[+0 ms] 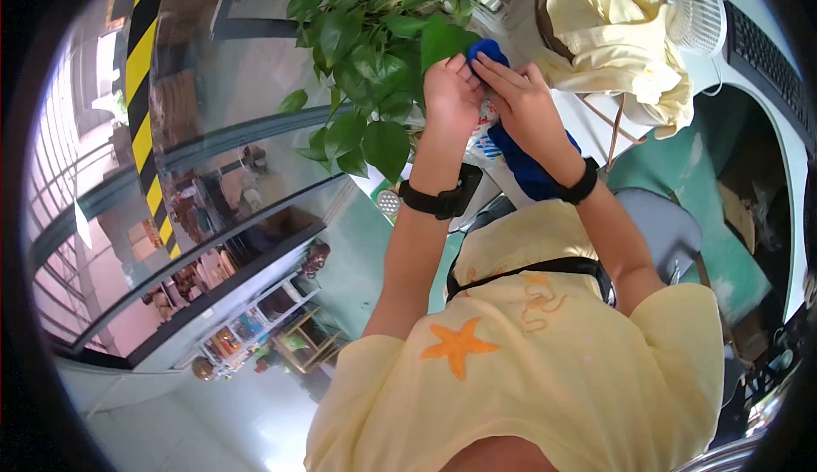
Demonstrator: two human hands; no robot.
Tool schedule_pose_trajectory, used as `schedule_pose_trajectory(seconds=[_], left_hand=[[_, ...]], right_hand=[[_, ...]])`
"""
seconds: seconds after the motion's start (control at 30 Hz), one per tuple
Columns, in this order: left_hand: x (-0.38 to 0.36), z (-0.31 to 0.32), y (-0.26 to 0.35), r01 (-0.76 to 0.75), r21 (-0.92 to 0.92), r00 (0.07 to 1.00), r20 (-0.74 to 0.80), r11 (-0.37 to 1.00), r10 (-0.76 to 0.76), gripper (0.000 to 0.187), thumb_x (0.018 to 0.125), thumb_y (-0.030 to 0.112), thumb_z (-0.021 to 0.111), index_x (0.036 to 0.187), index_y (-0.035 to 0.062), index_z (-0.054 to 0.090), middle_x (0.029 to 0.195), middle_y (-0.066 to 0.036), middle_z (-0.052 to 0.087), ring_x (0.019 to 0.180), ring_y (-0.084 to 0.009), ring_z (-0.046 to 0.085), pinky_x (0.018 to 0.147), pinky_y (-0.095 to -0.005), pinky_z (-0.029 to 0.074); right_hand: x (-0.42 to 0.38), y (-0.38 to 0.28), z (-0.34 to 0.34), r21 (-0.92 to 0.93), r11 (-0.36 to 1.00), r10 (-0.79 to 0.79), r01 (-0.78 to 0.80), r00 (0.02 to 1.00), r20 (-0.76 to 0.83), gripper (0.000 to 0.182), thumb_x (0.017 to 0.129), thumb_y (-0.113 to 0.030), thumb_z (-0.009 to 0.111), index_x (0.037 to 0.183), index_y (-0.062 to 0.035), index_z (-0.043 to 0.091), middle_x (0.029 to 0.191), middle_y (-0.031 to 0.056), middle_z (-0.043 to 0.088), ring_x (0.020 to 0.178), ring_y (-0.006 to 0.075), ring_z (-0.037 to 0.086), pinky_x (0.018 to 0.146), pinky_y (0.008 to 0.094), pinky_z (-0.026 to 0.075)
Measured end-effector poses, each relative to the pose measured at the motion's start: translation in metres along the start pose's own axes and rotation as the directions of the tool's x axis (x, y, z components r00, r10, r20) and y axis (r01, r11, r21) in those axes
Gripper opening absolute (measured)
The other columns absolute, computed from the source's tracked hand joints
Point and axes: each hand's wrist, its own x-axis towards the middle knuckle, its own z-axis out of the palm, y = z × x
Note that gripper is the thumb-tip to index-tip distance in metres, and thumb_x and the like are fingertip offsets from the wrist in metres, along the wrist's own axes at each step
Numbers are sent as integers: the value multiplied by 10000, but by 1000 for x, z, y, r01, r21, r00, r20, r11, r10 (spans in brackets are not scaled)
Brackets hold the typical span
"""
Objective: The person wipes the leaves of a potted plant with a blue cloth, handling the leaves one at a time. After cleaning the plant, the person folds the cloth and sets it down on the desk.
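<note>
Both my hands meet at the edge of a large green leaf [446, 41] on a potted plant. My left hand [453, 96] is turned palm up with its fingers curled at the leaf's near edge, seemingly pinching it. Beside it, my right hand [526, 102] presses a bunched blue cloth [487, 50] under its fingertips, against the leaf's right side. Below the right hand, more dark blue fabric [532, 170] hangs by the wrist. Between the hands and that fabric a patterned, clear plastic wrapping [485, 144] shows.
Trailing leaves [340, 38] spread to the left, before a glass partition with a striped yellow-black band [143, 72]. At right lie a cream cloth bag [617, 38], a white fan [696, 12] and a keyboard [770, 72]. A grey chair [659, 229] stands near my right elbow.
</note>
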Motion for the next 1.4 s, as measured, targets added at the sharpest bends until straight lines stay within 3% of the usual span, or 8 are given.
schedule_pose_trajectory(seconds=[0.2, 0.4, 0.73, 0.93, 1.0, 1.17, 1.27, 1.4], left_hand=[[-2, -1, -12, -129, 116, 991, -15, 985, 132, 393, 876, 300, 383, 1149, 50, 516, 1149, -71, 568, 1106, -189, 429, 950, -312, 253], [-53, -18, -23, -161, 133, 968, 214, 978, 130, 338, 899, 255, 452, 1134, 30, 541, 1095, -52, 585, 997, -157, 526, 873, -278, 366], [-127, -61, -7, -582, 335, 806, 357, 741, 472, 181, 838, 86, 591, 990, -3, 550, 883, -24, 599, 807, -71, 559, 677, -216, 458], [-154, -86, 2, -785, 288, 619, 338, 548, 709, 176, 805, -63, 532, 970, -1, 542, 926, -61, 563, 794, -90, 576, 674, -207, 483], [-156, -96, -3, -833, 239, 553, 364, 499, 749, 217, 795, -92, 502, 983, 8, 543, 963, -71, 554, 853, -116, 584, 738, -218, 483], [-177, -114, -3, -655, -120, 712, 231, 746, 663, 166, 834, -25, 502, 992, 9, 542, 966, -65, 567, 923, -143, 579, 789, -260, 491], [-180, -130, -6, -560, -163, 782, 220, 812, 583, 169, 858, 0, 490, 1020, 4, 536, 981, -67, 563, 953, -205, 582, 842, -360, 487], [-176, -149, -17, -528, 108, 837, 237, 842, 494, 154, 864, 76, 533, 1005, 20, 563, 941, -47, 591, 897, -148, 582, 817, -292, 473]], right_hand=[[-27, 10, -18, 359, 905, 167, -229, 967, 194, 393, 764, 79, 454, 1119, -39, 576, 1139, 88, 584, 910, 245, 542, 866, 309, 415], [-16, -19, -52, 835, -4, 331, -551, 787, 521, 493, 784, 79, 396, 1271, -1, 413, 1165, 159, 547, 1051, 193, 540, 904, 282, 416], [-23, -72, -57, 846, 39, 214, -532, 831, 513, 513, 771, 69, 398, 1280, 13, 372, 1162, 169, 532, 1058, 246, 532, 915, 316, 417], [-43, -84, -34, 430, 874, -14, -225, 875, 485, 546, 717, -13, 638, 1227, -41, 445, 1148, 107, 550, 1062, 214, 521, 901, 319, 412], [-51, -86, -23, 284, 957, -60, -64, 911, 409, 573, 652, -65, 736, 1171, -54, 492, 1105, 103, 566, 998, 229, 547, 867, 332, 426], [-58, -85, -13, 146, 982, -162, 119, 931, 328, 409, 715, -77, 709, 1081, -46, 528, 955, 78, 599, 868, 188, 570, 797, 296, 436], [-61, -76, -15, 417, 845, 49, -336, 824, 564, 262, 809, -64, 626, 1050, -38, 528, 879, 31, 585, 793, 104, 534, 735, 245, 420], [-58, -105, -20, 684, 493, 167, -538, 830, 532, 172, 898, -125, 506, 1034, -21, 526, 902, 5, 561, 811, 54, 494, 745, 204, 386]])
